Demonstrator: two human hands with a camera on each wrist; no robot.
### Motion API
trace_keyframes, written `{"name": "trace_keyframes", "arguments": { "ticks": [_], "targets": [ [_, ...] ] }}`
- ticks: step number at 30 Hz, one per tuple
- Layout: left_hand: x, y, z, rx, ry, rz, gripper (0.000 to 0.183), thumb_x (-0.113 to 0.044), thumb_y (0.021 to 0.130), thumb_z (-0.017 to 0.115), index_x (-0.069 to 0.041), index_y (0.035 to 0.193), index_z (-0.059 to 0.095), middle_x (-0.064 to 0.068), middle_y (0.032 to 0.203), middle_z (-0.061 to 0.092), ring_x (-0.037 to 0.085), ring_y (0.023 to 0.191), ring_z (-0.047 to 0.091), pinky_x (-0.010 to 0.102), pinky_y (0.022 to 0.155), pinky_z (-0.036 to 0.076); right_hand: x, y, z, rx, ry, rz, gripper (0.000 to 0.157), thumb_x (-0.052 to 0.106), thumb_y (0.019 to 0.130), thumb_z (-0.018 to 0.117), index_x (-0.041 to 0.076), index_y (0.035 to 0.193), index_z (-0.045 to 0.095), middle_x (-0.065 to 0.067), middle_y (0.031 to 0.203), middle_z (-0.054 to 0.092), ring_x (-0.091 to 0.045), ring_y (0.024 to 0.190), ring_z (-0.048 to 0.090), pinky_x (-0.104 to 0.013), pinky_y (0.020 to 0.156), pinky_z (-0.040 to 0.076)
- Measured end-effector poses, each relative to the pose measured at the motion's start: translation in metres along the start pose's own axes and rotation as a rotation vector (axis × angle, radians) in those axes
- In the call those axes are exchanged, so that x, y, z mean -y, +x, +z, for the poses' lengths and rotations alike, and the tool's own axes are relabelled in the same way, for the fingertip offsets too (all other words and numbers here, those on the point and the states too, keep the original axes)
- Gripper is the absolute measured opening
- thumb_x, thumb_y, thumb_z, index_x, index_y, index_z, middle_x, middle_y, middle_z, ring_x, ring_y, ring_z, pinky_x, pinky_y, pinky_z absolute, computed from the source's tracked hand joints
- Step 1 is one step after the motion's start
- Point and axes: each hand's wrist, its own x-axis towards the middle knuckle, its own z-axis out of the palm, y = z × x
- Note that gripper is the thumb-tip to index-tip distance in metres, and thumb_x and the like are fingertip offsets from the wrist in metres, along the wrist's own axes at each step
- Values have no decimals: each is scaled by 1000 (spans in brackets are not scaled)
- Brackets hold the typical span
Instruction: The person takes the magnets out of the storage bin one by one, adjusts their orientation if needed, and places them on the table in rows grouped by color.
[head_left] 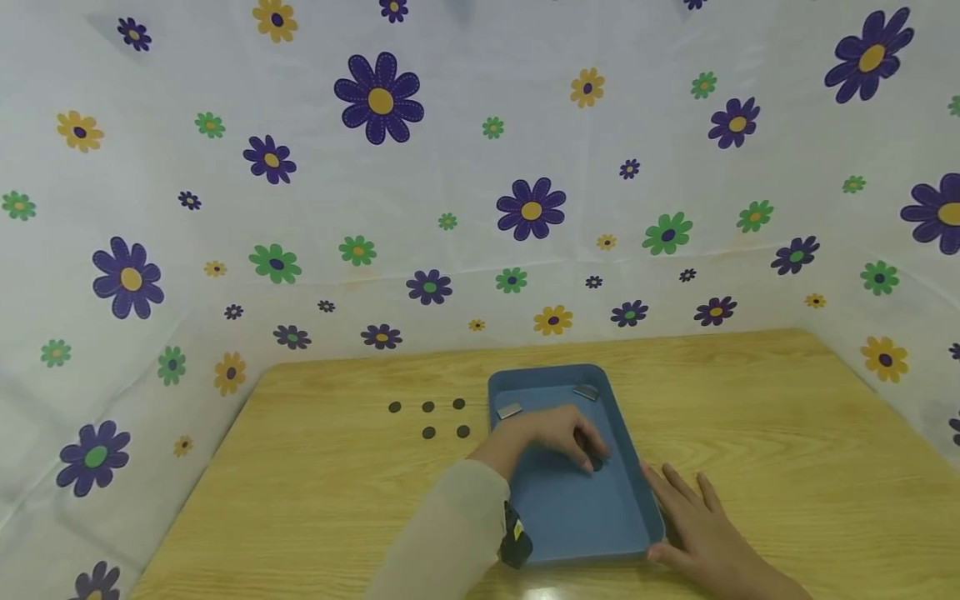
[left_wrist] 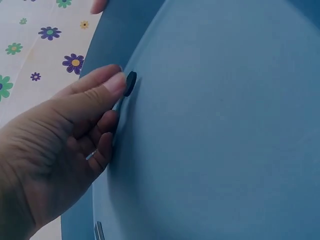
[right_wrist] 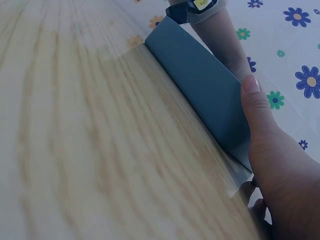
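Flowered cloth (head_left: 442, 158) surrounds a wooden bench (head_left: 300, 508) carrying a blue tray (head_left: 573, 525). Inside, near its right wall, the left hand's (head_left: 558, 432) fingers pinch a dark disc (left_wrist: 130, 84); the right hand (head_left: 697, 523), fingers spread, touches the tray's near right corner. Probably picking up or placing; next calls for a steady pinch.

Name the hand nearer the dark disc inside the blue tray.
Left: the left hand pinches the dark disc inside the blue tray; the right hand touches the tray's right side from outside.
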Motion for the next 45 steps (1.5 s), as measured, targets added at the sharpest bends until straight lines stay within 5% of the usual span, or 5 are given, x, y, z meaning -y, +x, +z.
{"name": "trace_keyframes", "arguments": {
  "ticks": [20, 26, 38, 45],
  "targets": [
    [-9, 2, 1, -51, 333, -62, 14, -24, 74, 75, -15, 82, 68, -9, 74, 62, 1, 66, 54, 14, 60, 43, -2, 0, 3, 15, 8, 4, 79, 59, 86, 43, 15, 146, 17, -8, 144, 35, -50, 124, 30, -60, 105, -1],
    [-14, 2, -2, -72, 362, -81, 14, -26, 76, 73, -16, 82, 68, -10, 75, 62, 1, 65, 54, 14, 59, 43, -2, 1, 3, 9, 8, 7, 79, 58, 85, 46, 16, 146, 17, -8, 143, 36, -49, 124, 31, -61, 105, 1],
    [-27, -16, -20, -126, 449, -26, 16, -33, 80, 69, -20, 89, 66, -12, 85, 62, -3, 73, 54, 12, 66, 44, -3, 1, 5, 28, 27, 19, 80, 57, 85, 47, 16, 146, 16, -16, 140, 39, -51, 124, 30, -63, 103, 0],
    [-23, -27, -24, -168, 505, 95, 17, -29, 82, 67, -16, 93, 64, -9, 88, 62, 0, 77, 57, 10, 68, 43, -3, 1, 4, 0, 5, -4, 81, 60, 84, 44, 15, 146, 18, -12, 140, 41, -51, 122, 32, -64, 103, 2]
  ]
}}
